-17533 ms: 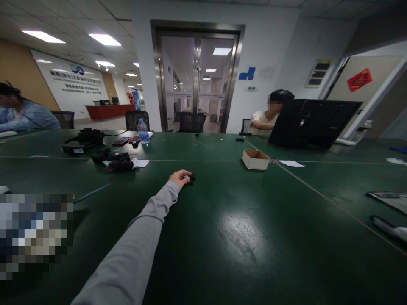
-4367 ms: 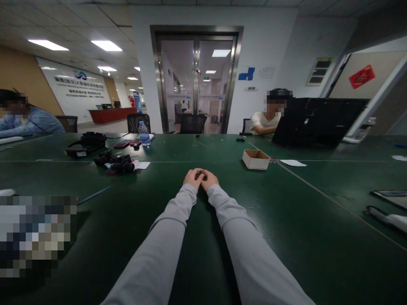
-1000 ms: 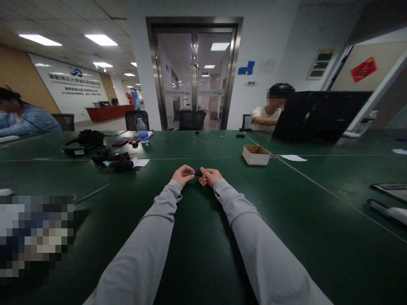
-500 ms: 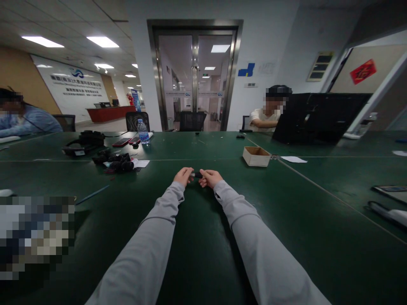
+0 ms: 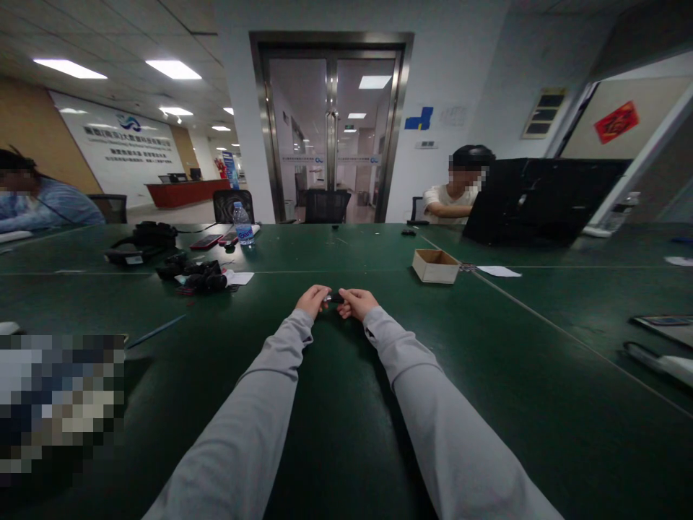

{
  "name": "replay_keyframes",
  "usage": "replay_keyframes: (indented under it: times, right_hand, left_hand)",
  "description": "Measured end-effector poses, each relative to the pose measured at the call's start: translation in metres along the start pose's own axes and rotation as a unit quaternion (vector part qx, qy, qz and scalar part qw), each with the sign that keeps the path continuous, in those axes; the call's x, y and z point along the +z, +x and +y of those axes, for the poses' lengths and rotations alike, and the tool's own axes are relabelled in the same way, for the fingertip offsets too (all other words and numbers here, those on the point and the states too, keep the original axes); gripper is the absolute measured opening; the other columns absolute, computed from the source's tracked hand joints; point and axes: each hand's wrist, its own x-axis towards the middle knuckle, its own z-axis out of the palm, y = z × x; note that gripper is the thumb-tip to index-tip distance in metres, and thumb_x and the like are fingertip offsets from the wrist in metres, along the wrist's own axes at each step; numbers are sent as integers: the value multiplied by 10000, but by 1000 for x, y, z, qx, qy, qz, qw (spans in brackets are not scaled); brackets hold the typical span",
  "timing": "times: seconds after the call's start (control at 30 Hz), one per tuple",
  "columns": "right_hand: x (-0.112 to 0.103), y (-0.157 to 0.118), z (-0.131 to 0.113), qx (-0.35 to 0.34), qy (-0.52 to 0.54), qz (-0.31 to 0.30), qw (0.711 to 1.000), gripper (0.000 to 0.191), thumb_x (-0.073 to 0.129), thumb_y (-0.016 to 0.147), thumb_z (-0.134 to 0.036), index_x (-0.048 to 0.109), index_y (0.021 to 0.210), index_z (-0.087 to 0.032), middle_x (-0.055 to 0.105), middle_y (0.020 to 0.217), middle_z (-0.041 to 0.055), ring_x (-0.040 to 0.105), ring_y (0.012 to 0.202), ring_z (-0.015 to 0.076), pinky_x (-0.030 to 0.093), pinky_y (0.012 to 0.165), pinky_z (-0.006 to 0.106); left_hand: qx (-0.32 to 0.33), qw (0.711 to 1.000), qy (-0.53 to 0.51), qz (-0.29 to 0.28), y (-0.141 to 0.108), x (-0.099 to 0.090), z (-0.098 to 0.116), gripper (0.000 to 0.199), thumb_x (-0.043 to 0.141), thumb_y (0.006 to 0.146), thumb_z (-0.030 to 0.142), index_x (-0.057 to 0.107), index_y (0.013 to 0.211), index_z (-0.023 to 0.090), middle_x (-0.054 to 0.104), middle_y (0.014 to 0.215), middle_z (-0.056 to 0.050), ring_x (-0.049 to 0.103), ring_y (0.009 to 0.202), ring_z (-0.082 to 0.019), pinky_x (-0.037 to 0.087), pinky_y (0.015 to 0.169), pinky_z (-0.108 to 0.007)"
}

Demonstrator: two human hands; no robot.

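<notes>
My left hand (image 5: pixel 312 300) and my right hand (image 5: pixel 357 303) meet over the middle of the green table (image 5: pixel 346 404). Between their fingertips is a small black-and-silver stick (image 5: pixel 334 297), lying roughly level from side to side. The fingers of my left hand pinch its silver end, while those of my right hand grip the black end. It is too small for me to tell its exact kind, and the fingers cover parts of it.
An open cardboard box (image 5: pixel 435 266) stands ahead to the right, beside white paper (image 5: pixel 499 271). Black gear (image 5: pixel 195 274), a water bottle (image 5: pixel 243 225) and phones (image 5: pixel 206 242) lie left. A large black monitor (image 5: pixel 544 202) partly hides a seated person (image 5: pixel 449 198); another person (image 5: pixel 54 202) sits far left.
Both hands keep their hold on the small stick, which shows slightly less of its length between the fingers. The whole view has shifted very slightly.
</notes>
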Motion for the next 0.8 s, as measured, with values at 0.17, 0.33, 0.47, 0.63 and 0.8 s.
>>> replay_keyframes:
  times: [0.17,0.33,0.47,0.63,0.8]
  right_hand:
    - [0,0,0,4,7,4,1000,263,627,783,-282,492,624,-121,562,454,46,531,358,116,465,329,180]
    - [0,-1,-1,2,6,-1,1000,252,605,801,-265,496,627,-119,565,456,50,530,359,114,459,328,174]
    - [0,-2,-1,0,6,1,1000,256,604,802,-257,492,619,-117,565,457,54,532,360,115,462,332,177]
    - [0,-2,-1,3,8,0,1000,255,609,799,-255,490,621,-117,566,465,57,536,364,118,460,332,177]
    - [1,-3,-2,11,7,1,1000,236,589,814,-243,493,641,-115,564,460,53,534,366,118,460,336,180]
  left_hand:
    - [15,1000,2,7,0,1,1,275,545,661,221,570,927,158,522,576,27,457,494,-78,332,457,-180]
    - [2,1000,-7,-20,-2,2,3,255,425,758,291,578,898,141,439,425,49,408,401,-80,334,452,-197]
    - [10,1000,-8,-11,-3,3,4,244,516,680,202,569,911,147,493,508,47,429,436,-66,331,455,-182]
    - [9,1000,-12,-13,-3,2,5,245,451,739,261,562,924,144,467,464,48,402,401,-70,305,424,-185]
    - [2,1000,-13,-12,-3,2,3,258,434,752,288,562,927,148,475,481,44,400,402,-68,306,425,-186]
